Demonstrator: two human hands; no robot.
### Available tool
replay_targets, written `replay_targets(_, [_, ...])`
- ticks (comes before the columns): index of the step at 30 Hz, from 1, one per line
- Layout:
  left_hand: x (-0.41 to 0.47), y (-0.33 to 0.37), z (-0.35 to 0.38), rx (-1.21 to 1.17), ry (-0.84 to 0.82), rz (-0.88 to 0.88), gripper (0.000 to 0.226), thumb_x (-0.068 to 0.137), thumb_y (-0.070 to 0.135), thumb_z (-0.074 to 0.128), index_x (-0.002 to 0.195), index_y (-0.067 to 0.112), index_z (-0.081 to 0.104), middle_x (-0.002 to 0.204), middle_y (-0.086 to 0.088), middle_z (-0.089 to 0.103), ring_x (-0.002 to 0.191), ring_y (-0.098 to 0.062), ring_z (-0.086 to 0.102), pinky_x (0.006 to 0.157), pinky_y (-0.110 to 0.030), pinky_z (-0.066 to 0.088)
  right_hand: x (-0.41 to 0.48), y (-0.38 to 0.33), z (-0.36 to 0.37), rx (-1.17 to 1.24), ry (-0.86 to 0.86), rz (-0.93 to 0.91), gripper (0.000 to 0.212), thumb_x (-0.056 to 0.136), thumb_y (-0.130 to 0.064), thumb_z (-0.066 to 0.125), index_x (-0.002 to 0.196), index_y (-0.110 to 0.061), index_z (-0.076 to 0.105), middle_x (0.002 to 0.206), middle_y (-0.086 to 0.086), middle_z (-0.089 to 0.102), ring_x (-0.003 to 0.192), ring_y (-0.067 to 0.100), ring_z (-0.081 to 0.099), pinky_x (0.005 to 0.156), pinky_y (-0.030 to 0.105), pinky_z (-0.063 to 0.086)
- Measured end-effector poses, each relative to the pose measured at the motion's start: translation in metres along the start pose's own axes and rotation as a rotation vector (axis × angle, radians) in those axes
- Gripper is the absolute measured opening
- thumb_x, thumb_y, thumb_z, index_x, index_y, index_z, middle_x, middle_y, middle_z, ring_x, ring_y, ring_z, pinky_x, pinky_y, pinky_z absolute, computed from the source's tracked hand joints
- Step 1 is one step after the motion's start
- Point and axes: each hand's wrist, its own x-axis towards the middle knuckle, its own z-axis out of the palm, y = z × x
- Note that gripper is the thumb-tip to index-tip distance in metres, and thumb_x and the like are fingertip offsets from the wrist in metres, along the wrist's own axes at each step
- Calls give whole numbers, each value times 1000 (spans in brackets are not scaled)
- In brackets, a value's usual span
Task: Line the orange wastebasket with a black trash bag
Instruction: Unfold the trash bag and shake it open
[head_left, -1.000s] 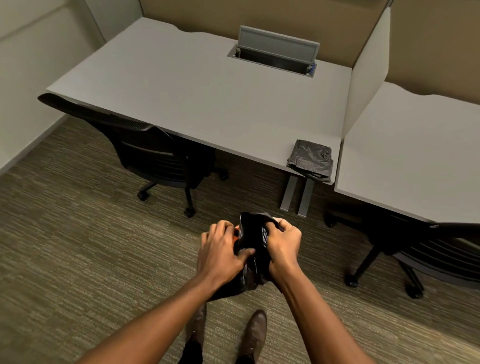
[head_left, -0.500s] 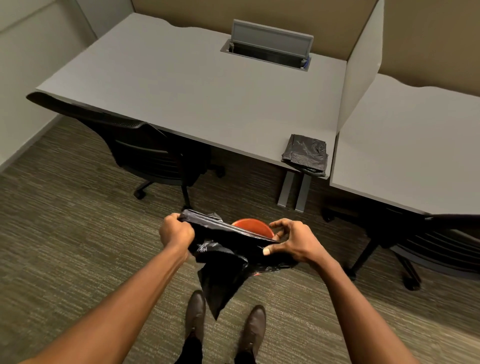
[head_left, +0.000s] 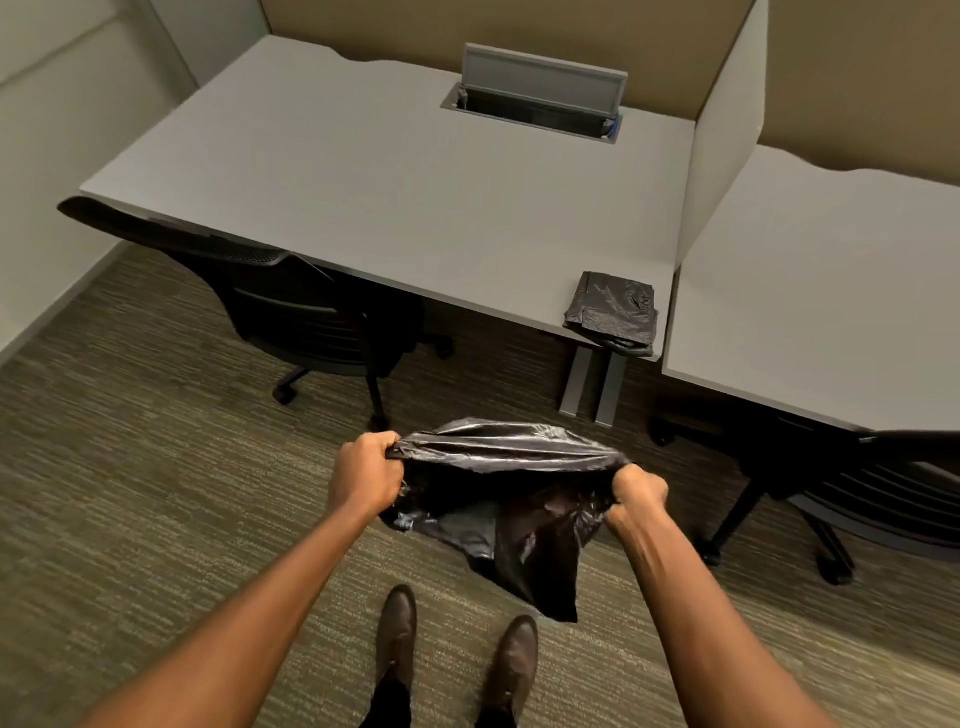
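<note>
Pulled wider since half a second ago: black trash bag (head_left: 514, 499) now stretched taut between two fists, mouth spread open where before only a slack fold hung. Orange wastebasket, glimpsed then behind the bag's top edge, now entirely hidden; presumably on the carpet (head_left: 156, 519) under or behind the plastic, though not visible to confirm. Left hand (head_left: 366, 480) closed in a fist, grip pressed tight around the bag's rim at its left corner. Right hand (head_left: 636, 496) likewise clenched on the rim at the right corner. Far edge of the opening arched up and glossy, near edge sagging, a long tail of plastic drooping toward the shoes (head_left: 452, 654).

Step in hand, by the look of it: opening the mouth before lowering it over the basket. Done well by keeping both fists level and apart so the rim stays round, letting the tail drop first into the basket, then folding the rim outward over the lip evenly all round. Worth checking that both layers are truly separated, since a fist could be bunching front and back together. Thin film likely to tear if yanked, so steady tension rather than a snap.

Farther out: folded spare bags (head_left: 613, 312) at the near corner of the tabletop (head_left: 389, 182), well apart from the hands; office chair (head_left: 291, 312) tucked under at left.
</note>
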Motion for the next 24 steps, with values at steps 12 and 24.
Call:
replay_targets(12, [29,4,-11,-606,-148,-603,38,106,-12,31,83,4,56,80,-12,53,62,-18,45,28,-20,47,32,-44,-4,-1337,-331,-639,10,89,-29,69,81,-26,73,91,4,75,91,27,69,85,38,56])
replay_targets(24, [-9,28,6,-286,231,164,31,107,0,42,114,11,70,81,1,61,70,-19,53,55,-31,40,11,-42,4,-765,-53,-1015,22,105,-15,45,104,-8,67,86,21,70,80,41,64,68,41,42])
